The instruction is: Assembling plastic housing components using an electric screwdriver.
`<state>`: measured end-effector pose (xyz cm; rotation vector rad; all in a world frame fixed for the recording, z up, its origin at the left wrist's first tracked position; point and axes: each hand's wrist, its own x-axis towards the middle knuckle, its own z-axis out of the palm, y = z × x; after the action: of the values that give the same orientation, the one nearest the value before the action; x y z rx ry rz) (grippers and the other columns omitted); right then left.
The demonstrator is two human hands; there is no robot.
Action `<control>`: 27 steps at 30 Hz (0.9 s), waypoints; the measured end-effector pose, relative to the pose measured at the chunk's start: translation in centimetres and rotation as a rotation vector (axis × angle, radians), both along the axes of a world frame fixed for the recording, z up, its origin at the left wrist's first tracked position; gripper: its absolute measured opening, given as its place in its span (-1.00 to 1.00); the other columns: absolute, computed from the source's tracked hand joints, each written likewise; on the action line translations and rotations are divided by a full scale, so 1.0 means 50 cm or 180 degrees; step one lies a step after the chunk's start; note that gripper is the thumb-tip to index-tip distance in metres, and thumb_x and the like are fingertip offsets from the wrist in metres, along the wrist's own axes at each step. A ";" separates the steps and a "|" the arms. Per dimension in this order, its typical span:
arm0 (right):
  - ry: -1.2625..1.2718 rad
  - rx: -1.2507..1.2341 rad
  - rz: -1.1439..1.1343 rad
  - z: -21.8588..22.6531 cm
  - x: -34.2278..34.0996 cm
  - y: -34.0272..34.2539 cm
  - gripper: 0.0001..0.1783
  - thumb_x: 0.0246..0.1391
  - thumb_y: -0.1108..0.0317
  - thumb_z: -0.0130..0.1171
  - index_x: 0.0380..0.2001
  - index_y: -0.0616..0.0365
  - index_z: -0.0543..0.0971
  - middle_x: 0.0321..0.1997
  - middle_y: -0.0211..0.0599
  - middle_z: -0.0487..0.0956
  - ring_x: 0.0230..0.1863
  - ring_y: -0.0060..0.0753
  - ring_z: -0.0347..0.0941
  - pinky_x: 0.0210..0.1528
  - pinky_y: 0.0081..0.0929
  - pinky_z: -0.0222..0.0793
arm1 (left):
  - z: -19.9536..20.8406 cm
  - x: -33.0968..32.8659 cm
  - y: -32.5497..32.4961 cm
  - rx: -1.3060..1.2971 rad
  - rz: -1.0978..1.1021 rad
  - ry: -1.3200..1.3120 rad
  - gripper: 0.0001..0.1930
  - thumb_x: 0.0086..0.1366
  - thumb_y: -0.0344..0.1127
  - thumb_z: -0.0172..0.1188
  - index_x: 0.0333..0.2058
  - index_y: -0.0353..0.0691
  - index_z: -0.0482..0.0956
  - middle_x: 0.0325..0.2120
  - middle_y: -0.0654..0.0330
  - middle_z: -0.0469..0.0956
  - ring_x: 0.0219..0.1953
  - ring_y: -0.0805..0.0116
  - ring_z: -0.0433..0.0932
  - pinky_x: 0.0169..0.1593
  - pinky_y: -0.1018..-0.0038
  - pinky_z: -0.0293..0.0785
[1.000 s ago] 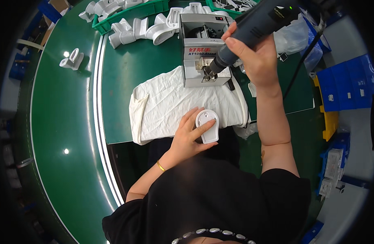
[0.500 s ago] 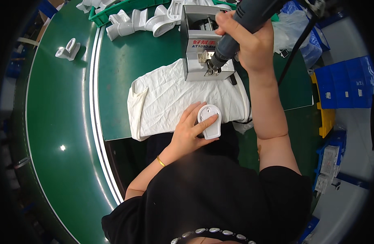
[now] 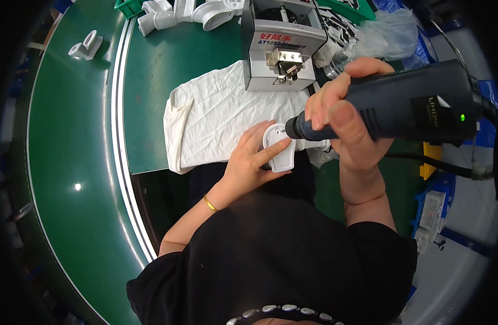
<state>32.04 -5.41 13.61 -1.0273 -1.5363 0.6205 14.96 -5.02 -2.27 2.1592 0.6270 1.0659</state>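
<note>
My left hand (image 3: 252,152) is closed round a white plastic housing (image 3: 283,160), with the thumb across its hollow face. It holds the part over the near edge of a white cloth (image 3: 216,116). My right hand (image 3: 355,116) grips a dark electric screwdriver (image 3: 417,105), which lies nearly level with its tip pointing left. The tip reaches the upper part of the housing, by a small hole. Whether a screw sits on the bit is too small to tell. Beyond the cloth stands a grey screw feeder (image 3: 284,67) with a metal outlet on its front.
Several white plastic parts (image 3: 216,16) lie at the far side of the green bench (image 3: 151,65). Another white part (image 3: 87,45) rests on the green conveyor belt (image 3: 70,130) at the left. Clear plastic bags (image 3: 392,32) and blue bins stand at the right. The screwdriver's cable (image 3: 438,165) hangs at the right.
My right hand has brought the screwdriver from the feeder's outlet down to the white housing, turning it nearly level. My left hand keeps its hold on the housing. The view has shifted slightly.
</note>
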 end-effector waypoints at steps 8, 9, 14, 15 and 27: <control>0.0896 -0.0044 0.0023 -0.022 -0.025 0.004 -0.66 -0.01 0.51 0.33 -0.19 0.36 0.46 -0.47 -0.40 0.52 -0.48 -0.68 0.41 -0.26 -0.68 0.34 | 0.000 -0.001 -0.002 -0.0025 -0.0007 -0.0004 -0.31 -0.24 -0.27 0.56 0.01 0.00 0.59 0.08 -0.07 0.42 0.13 -0.10 0.40 0.12 0.20 0.43; 0.0894 -0.0053 0.0031 -0.022 -0.021 0.004 -0.66 -0.01 0.51 0.33 -0.19 0.36 0.46 -0.47 -0.40 0.52 -0.48 -0.68 0.41 -0.26 -0.68 0.34 | 0.001 -0.001 -0.002 -0.0033 0.0003 -0.0006 -0.31 -0.24 -0.27 0.56 0.01 0.00 0.59 0.08 -0.07 0.42 0.13 -0.10 0.40 0.12 0.20 0.43; -0.0035 -0.0115 0.0151 -0.027 -0.007 0.005 -0.51 0.12 0.45 0.16 0.05 0.21 0.20 -0.46 -0.29 0.44 -0.49 -0.49 0.39 -0.32 -0.34 0.41 | 0.001 -0.001 -0.001 -0.0047 -0.0004 0.0004 -0.31 -0.24 -0.27 0.56 0.00 -0.01 0.59 0.08 -0.07 0.41 0.12 -0.11 0.41 0.11 0.20 0.43; -0.0036 -0.0128 0.0155 -0.027 -0.005 0.006 -0.51 0.12 0.45 0.16 0.05 0.21 0.20 -0.46 -0.29 0.44 -0.49 -0.49 0.39 -0.32 -0.34 0.41 | 0.001 -0.001 0.000 -0.0060 0.0001 0.0003 -0.31 -0.24 -0.27 0.56 0.00 -0.01 0.59 0.08 -0.07 0.41 0.12 -0.11 0.41 0.11 0.20 0.43; 0.0243 -0.0139 0.0276 -0.034 -0.017 0.009 -0.58 0.10 0.50 0.10 -0.01 0.16 0.21 -0.47 -0.29 0.41 -0.50 -0.48 0.36 -0.32 -0.34 0.39 | 0.002 -0.001 -0.001 -0.0046 0.0056 -0.0037 -0.32 -0.25 -0.28 0.55 -0.02 -0.04 0.58 0.06 -0.08 0.42 0.10 -0.12 0.42 0.10 0.19 0.45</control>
<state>31.17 -4.96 11.89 -0.9628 -1.5121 0.7482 14.89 -5.08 -2.17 2.1374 0.6476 1.0794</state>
